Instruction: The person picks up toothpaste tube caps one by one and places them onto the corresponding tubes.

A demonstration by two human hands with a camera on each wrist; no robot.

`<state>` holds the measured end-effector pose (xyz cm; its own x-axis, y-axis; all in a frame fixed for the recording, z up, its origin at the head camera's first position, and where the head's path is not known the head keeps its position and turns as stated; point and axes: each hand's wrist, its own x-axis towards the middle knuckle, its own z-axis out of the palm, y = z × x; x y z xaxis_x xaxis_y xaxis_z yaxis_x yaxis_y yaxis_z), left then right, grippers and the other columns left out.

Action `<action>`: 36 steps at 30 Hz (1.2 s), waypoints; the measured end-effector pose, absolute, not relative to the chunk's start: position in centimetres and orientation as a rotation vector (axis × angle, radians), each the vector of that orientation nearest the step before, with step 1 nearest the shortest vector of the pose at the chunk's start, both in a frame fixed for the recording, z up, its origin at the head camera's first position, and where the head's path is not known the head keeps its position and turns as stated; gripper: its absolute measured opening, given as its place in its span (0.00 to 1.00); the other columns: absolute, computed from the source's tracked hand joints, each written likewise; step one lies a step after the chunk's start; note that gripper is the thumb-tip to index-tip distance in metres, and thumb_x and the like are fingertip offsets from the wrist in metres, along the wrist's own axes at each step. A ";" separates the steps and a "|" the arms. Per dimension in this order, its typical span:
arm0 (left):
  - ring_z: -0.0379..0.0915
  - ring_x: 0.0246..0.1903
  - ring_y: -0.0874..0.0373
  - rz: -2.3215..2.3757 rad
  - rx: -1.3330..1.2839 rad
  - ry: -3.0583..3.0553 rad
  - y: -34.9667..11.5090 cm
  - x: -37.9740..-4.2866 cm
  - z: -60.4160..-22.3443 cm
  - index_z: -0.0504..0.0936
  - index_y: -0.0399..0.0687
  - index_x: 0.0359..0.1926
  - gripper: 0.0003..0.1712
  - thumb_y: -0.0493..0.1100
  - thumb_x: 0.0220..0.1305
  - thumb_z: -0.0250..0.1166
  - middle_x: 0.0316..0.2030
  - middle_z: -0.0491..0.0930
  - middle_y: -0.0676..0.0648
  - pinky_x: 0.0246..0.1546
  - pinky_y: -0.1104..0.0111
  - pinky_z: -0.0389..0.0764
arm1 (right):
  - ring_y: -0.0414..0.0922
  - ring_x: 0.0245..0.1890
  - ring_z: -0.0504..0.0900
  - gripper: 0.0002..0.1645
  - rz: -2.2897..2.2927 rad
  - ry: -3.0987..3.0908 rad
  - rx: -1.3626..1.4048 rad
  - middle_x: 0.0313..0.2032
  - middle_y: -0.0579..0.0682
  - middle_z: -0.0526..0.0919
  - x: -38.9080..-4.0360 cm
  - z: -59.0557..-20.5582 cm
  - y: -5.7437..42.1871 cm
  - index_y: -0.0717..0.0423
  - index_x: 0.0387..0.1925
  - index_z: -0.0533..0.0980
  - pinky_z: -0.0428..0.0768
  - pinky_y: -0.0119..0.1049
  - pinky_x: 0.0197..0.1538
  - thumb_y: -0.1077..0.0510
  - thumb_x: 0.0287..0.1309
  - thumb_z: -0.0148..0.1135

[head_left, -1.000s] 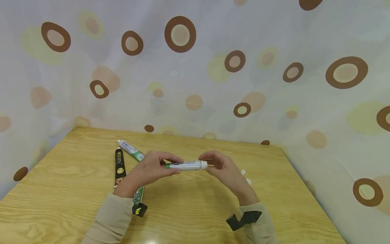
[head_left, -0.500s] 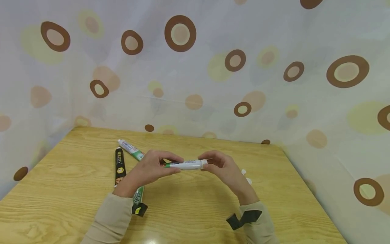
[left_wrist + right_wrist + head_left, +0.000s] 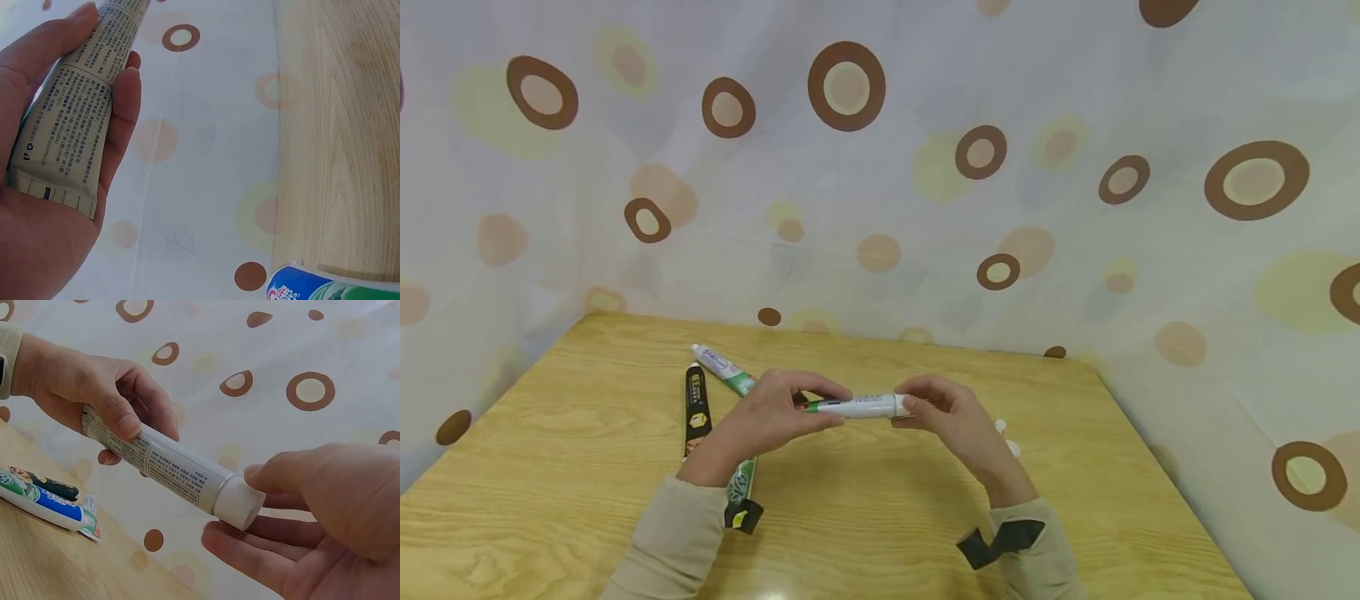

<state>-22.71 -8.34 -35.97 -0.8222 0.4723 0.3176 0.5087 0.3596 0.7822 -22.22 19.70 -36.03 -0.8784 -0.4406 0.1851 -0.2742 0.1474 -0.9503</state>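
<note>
Head view: the tube (image 3: 865, 407) is held above the table (image 3: 857, 517), its long axis running left to right; the left hand (image 3: 773, 408) grips its body, while the right hand (image 3: 951, 417), at the opposite end, pinches the white cap (image 3: 239, 503). A black tube (image 3: 697, 404) lies leftward.

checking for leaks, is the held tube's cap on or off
On: the white cap covers the end of the tube; tightness unclear.
</note>
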 end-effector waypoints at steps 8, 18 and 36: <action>0.75 0.27 0.60 -1.515 -0.924 -2.549 -8.4 -22.7 -36.1 0.88 0.64 0.47 0.14 0.47 0.58 0.74 0.42 0.87 0.57 0.24 0.70 0.76 | 0.53 0.57 0.80 0.18 -1.766 2.361 -0.773 0.58 0.54 0.79 -21.9 -35.7 19.8 0.54 0.57 0.77 0.80 0.38 0.55 0.59 0.67 0.61; 0.71 0.23 0.60 -1.508 -0.903 -2.558 -8.4 -22.5 -36.1 0.87 0.67 0.46 0.14 0.48 0.58 0.73 0.43 0.87 0.57 0.22 0.70 0.73 | 0.52 0.49 0.85 0.17 -1.871 2.255 -0.678 0.52 0.62 0.78 -22.1 -36.0 19.6 0.63 0.54 0.76 0.82 0.44 0.54 0.56 0.70 0.58; 0.73 0.25 0.60 -1.478 -0.923 -2.540 -8.3 -22.4 -35.6 0.88 0.65 0.46 0.13 0.47 0.59 0.73 0.42 0.87 0.58 0.23 0.70 0.75 | 0.52 0.47 0.86 0.17 -1.865 2.252 -0.680 0.53 0.62 0.78 -22.0 -35.7 19.7 0.61 0.54 0.76 0.83 0.44 0.53 0.55 0.71 0.56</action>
<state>-22.42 -8.29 -35.65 -0.8187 0.4642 0.3380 0.5233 0.3607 0.7720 -21.96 19.73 -35.75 -0.8882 -0.4243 0.1761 -0.2521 0.1296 -0.9590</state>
